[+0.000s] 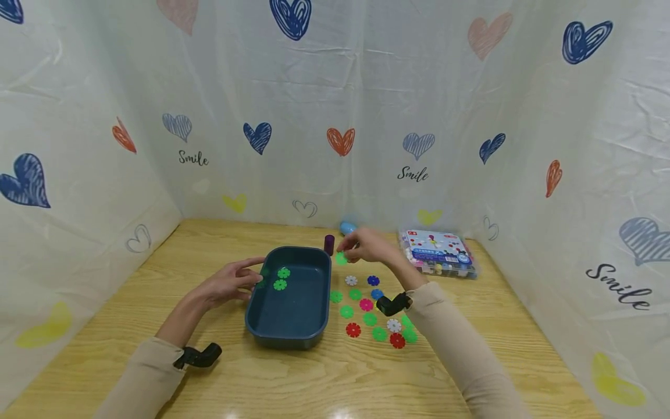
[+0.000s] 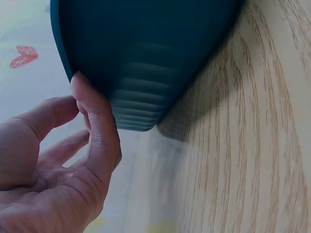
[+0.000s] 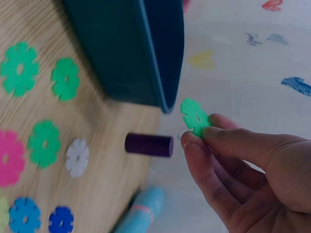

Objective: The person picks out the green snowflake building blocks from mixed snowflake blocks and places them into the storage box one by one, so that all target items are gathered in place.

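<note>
Beside tray rim point(image 3: 165, 92), right-hand point(image 3: 243, 170) pinched green disc point(image 3: 195, 116).

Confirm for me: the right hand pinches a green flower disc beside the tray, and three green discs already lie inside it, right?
Not three: the head view shows two green discs inside the tray. The right hand does pinch a green flower disc.

The head camera looks forward and down over the whole bench point(image 1: 324, 378). Each wrist camera sits very near its own hand, low beside the tray point(image 1: 290, 326). All three views share the tray point(image 2: 146, 58) point(image 3: 141, 53) and the bench.
</note>
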Demonstrator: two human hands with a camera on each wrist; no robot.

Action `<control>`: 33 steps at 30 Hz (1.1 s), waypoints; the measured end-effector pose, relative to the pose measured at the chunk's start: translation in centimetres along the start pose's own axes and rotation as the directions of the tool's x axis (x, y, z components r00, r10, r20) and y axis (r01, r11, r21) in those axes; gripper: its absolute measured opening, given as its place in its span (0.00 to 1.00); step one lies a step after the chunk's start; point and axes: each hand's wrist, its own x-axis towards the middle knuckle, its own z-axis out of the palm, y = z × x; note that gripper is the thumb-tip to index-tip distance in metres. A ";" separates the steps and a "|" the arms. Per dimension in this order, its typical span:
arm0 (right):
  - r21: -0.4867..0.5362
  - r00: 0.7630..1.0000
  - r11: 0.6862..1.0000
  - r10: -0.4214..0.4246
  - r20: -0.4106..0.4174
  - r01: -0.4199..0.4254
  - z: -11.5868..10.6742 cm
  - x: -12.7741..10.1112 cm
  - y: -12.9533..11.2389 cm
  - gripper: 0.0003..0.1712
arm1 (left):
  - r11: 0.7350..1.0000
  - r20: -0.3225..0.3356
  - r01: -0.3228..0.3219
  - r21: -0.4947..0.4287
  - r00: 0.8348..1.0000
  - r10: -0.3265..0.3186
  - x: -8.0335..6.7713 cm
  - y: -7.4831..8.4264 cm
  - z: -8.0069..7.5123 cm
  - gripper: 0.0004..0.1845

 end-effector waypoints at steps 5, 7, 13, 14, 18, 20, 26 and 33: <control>-0.007 0.998 1.000 -0.030 0.053 0.030 0.8 1.9 -1.9 0.13 | 1.000 0.005 -0.003 -0.004 1.000 0.003 0.0 0.0 0.0 0.37; 0.013 0.997 1.000 -0.027 0.078 0.027 1.3 2.6 -2.4 0.14 | 1.000 0.006 -0.004 -0.003 1.000 0.004 0.0 0.0 -0.1 0.37; 0.054 0.994 0.998 -0.015 0.108 0.009 3.3 5.0 -3.5 0.13 | 1.000 0.002 -0.005 0.000 1.000 0.005 -0.1 -0.2 -0.1 0.37; 0.064 0.994 0.998 -0.013 0.112 0.006 3.7 5.3 -3.6 0.13 | 1.000 0.001 -0.002 -0.005 1.000 0.002 -0.1 -0.2 -0.1 0.37; 0.118 0.989 0.993 0.002 0.149 -0.020 5.2 6.5 -4.0 0.13 | 1.000 0.005 0.005 -0.017 1.000 -0.005 0.0 -0.3 0.0 0.36; 0.157 0.986 0.986 0.022 0.167 -0.048 5.8 7.0 -4.2 0.13 | 1.000 0.007 0.009 -0.023 1.000 -0.009 0.0 -0.2 0.1 0.36; 0.230 0.981 0.966 0.075 0.180 -0.116 7.5 8.0 -4.2 0.14 | 1.000 0.012 0.005 -0.025 1.000 -0.004 0.1 0.0 0.2 0.36; 0.219 0.970 0.963 0.108 0.219 -0.157 9.0 8.4 -4.1 0.14 | 1.000 0.017 0.002 -0.012 1.000 -0.002 0.2 -0.1 0.0 0.36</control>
